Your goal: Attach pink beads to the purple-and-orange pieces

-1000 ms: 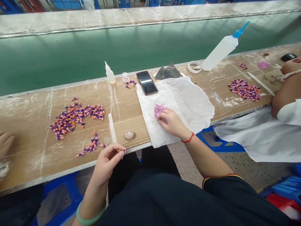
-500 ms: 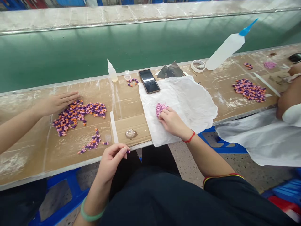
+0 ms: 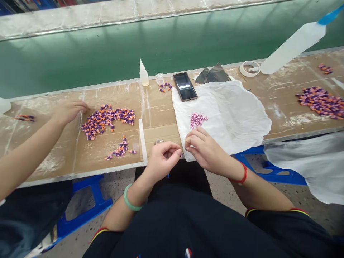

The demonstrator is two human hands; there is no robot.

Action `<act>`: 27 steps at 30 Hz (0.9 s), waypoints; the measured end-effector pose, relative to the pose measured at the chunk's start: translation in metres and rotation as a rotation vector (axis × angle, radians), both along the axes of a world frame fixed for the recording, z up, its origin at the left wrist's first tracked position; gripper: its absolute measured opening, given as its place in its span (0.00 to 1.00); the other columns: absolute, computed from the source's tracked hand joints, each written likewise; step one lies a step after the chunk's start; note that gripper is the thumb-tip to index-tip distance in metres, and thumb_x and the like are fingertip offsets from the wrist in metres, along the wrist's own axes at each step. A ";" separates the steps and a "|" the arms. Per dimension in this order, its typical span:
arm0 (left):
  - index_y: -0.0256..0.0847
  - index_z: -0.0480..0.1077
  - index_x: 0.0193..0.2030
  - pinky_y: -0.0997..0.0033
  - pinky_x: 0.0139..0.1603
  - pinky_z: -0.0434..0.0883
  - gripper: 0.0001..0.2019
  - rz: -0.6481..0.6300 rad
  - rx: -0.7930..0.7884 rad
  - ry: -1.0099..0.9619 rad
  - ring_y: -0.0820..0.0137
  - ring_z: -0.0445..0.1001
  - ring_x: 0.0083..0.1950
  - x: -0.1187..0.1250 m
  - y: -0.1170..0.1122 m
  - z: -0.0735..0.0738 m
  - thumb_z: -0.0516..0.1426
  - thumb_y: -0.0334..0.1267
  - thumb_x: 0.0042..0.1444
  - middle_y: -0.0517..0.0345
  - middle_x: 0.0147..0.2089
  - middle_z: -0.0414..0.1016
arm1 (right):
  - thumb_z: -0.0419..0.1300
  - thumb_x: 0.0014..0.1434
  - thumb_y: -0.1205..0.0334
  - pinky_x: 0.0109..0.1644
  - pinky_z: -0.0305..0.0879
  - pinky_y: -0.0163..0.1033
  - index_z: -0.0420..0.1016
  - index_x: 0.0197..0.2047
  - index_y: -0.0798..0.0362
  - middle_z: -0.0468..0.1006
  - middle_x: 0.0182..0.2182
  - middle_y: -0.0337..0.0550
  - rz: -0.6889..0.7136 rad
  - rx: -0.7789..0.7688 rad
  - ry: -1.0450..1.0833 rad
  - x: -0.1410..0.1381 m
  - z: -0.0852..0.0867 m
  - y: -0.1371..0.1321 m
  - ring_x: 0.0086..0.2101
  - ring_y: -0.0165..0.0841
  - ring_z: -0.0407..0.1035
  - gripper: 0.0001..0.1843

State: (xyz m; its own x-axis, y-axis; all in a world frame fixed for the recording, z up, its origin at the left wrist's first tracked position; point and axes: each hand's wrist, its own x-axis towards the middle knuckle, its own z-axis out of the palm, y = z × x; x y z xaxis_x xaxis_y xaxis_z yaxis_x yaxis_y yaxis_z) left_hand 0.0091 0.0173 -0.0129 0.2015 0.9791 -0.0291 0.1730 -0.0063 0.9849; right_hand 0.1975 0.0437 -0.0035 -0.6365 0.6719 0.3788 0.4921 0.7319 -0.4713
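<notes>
My left hand (image 3: 162,159) is closed in a pinch at the table's front edge. A sliver of a small purple piece (image 3: 181,155) shows at its fingertips. Close by on the right, my right hand (image 3: 205,148) also pinches; anything in its fingers is too small to make out. The fingertips of the two hands are a short gap apart. Just beyond my right hand, a heap of tiny pink beads (image 3: 197,120) lies on a white cloth (image 3: 228,107). Left of my hands are a small group of purple-and-pink pieces (image 3: 120,149) and a larger purple-and-orange pile (image 3: 107,118).
A clear round dish (image 3: 159,141), partly hidden, and a white strip (image 3: 143,139) lie near my left hand. Behind stand a small dropper bottle (image 3: 144,75), phone (image 3: 185,86), tape roll (image 3: 249,68) and large white bottle (image 3: 294,48). A co-worker's hand (image 3: 68,111) is beside the larger pile.
My right hand has come away from the pink beads, back toward my left hand. My left hand still pinches the piece. The co-worker's hand has moved off the pile. The view has shifted.
</notes>
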 end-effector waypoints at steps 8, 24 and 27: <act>0.37 0.73 0.28 0.73 0.26 0.63 0.09 -0.048 0.059 0.034 0.73 0.66 0.25 -0.004 -0.006 -0.001 0.56 0.37 0.56 0.57 0.24 0.72 | 0.50 0.66 0.74 0.40 0.60 0.45 0.60 0.34 0.51 0.69 0.33 0.47 0.033 0.042 -0.066 -0.011 0.004 -0.008 0.36 0.39 0.58 0.09; 0.38 0.70 0.27 0.74 0.27 0.63 0.07 -0.028 -0.035 -0.121 0.74 0.65 0.26 -0.012 -0.009 0.002 0.58 0.38 0.53 0.59 0.24 0.70 | 0.56 0.59 0.70 0.34 0.62 0.37 0.65 0.31 0.51 0.70 0.27 0.38 -0.072 -0.351 0.232 -0.018 0.009 -0.015 0.29 0.30 0.64 0.07; 0.38 0.70 0.27 0.74 0.25 0.60 0.07 -0.051 -0.020 -0.069 0.75 0.62 0.24 -0.014 -0.008 0.002 0.58 0.38 0.53 0.60 0.23 0.68 | 0.56 0.57 0.71 0.33 0.62 0.36 0.65 0.29 0.51 0.70 0.26 0.38 -0.067 -0.338 0.228 -0.021 0.008 -0.015 0.29 0.30 0.64 0.07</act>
